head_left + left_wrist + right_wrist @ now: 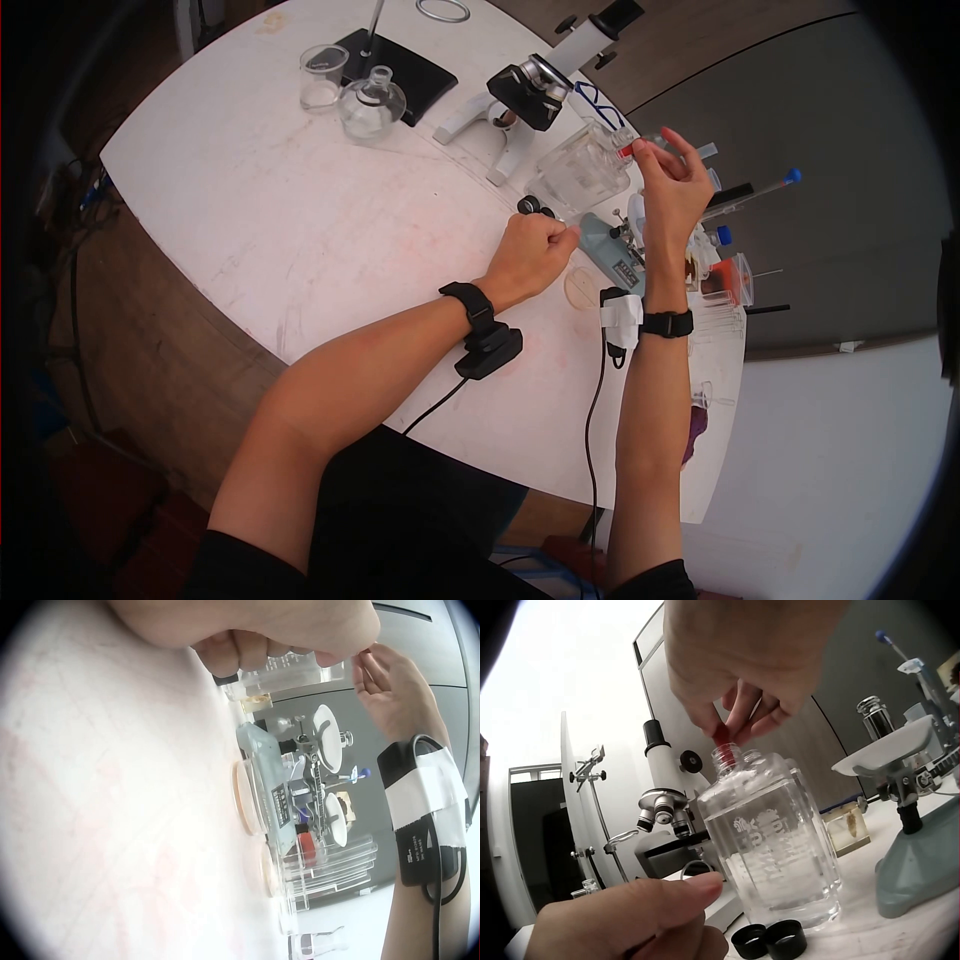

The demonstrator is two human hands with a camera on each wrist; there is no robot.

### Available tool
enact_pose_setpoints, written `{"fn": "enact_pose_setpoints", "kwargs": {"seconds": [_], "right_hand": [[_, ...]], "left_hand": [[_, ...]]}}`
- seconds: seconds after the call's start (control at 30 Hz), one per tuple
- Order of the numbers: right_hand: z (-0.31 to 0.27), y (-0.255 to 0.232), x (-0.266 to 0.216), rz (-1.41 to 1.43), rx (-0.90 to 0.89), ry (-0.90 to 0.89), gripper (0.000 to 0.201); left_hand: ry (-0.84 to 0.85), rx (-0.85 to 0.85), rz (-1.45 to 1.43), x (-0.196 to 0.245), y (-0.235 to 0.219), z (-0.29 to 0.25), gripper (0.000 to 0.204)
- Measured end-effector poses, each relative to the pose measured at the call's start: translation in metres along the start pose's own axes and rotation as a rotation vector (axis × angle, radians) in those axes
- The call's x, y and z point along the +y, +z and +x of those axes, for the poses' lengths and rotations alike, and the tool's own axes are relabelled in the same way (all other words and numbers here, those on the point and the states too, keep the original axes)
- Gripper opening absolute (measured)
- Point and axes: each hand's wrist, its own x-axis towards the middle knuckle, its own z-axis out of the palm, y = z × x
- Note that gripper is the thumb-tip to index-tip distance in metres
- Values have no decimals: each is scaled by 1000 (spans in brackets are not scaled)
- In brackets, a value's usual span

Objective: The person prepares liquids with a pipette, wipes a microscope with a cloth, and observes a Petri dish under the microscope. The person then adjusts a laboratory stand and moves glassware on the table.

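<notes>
My right hand (675, 190) is over the mouth of a clear embossed glass bottle (761, 840), its fingertips pinching a small red piece (721, 736) right at the threaded neck. Part of the red piece shows through the glass of the neck; its exact kind is unclear. A second bottle neck (751, 756) shows close behind. Low in front of the bottle, my left hand (530, 258) has its fingers curled in with the thumb along them, and nothing shows in it. Two black screw caps (769, 940) lie on the table (300, 220) beside that hand.
A microscope (535, 90) stands beyond the bottles, near a round flask (372, 105), a plastic cup (322, 78) and a ring stand's black base (425, 85). A green balance (612, 255), a petri dish (582, 288) and a test-tube rack (330, 870) sit on the right.
</notes>
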Motion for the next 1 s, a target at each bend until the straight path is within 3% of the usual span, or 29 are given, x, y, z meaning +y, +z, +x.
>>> {"fn": "enact_pose_setpoints", "kwargs": {"seconds": [0.37, 1.0], "right_hand": [[4, 0, -7, -33, 51, 45, 39], [22, -21, -29, -22, 120, -104, 42]], "left_hand": [[-5, 2, -5, -3, -3, 1, 39], [21, 9, 5, -8, -2, 0, 40]]}}
